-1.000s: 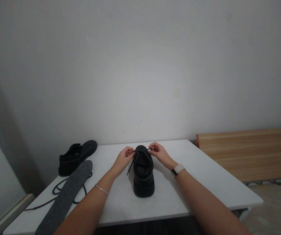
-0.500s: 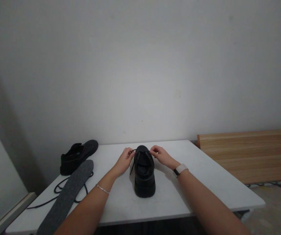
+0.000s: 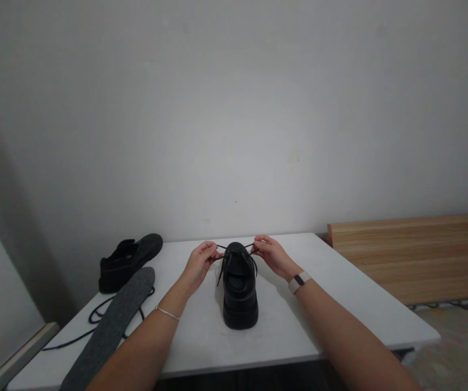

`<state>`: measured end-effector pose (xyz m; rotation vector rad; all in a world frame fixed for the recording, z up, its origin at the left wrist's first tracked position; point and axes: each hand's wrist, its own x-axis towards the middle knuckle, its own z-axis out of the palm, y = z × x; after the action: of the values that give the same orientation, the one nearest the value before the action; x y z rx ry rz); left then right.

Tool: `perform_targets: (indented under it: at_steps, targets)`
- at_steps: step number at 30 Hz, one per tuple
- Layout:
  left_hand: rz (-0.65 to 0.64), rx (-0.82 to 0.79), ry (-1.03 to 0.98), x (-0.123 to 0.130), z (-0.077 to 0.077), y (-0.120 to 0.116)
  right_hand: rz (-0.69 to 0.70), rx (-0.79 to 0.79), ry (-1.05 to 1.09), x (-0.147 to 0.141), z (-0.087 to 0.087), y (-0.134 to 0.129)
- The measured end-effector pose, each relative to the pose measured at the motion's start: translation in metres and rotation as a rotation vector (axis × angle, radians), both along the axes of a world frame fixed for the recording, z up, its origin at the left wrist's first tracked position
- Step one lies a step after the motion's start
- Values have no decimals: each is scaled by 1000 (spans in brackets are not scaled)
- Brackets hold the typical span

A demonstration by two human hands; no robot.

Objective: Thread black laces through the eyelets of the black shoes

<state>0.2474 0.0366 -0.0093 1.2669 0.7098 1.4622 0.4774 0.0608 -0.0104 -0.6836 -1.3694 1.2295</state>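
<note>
A black shoe [image 3: 240, 309] stands upright on the white table, heel toward me and toe toward the wall. On its left side, my left hand [image 3: 203, 260] pinches a black shoelace [image 3: 221, 247] between thumb and fingers. My right hand [image 3: 270, 252] grips the lace on the other side, at about the same height. Stretches of lace run from both hands to the front of the shoe, and loose lace ends hang down along its sides. The exact knot or loop at the shoe's front is too small to make out.
On the table's left lies a second black shoe [image 3: 124, 266], with a grey insole [image 3: 114, 320] and a loose black lace [image 3: 69, 343] nearer me. A wall rises behind the white table [image 3: 283, 336]. Wooden boards [image 3: 413, 260] lean at the right.
Both hands have drawn outward, away from the shoe, the left one to the left and the right one slightly up and right. More lace now shows stretched between hands and shoe.
</note>
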Motion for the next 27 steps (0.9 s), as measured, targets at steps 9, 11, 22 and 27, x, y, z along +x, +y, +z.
perform_targets:
  at_steps: [9, 11, 22, 27]
  targets:
    - [99, 4, 183, -5, -4, 5, -2, -34, -219, 3, -3, 0]
    - [117, 56, 309, -5, -6, 5, 12, -26, -301, 4, -3, -1]
    - [54, -23, 361, -4, -8, 5, -77, 125, -360, 8, -4, 6]
    - [30, -47, 184, -10, -3, 5, -133, 68, -204, 8, -10, 14]
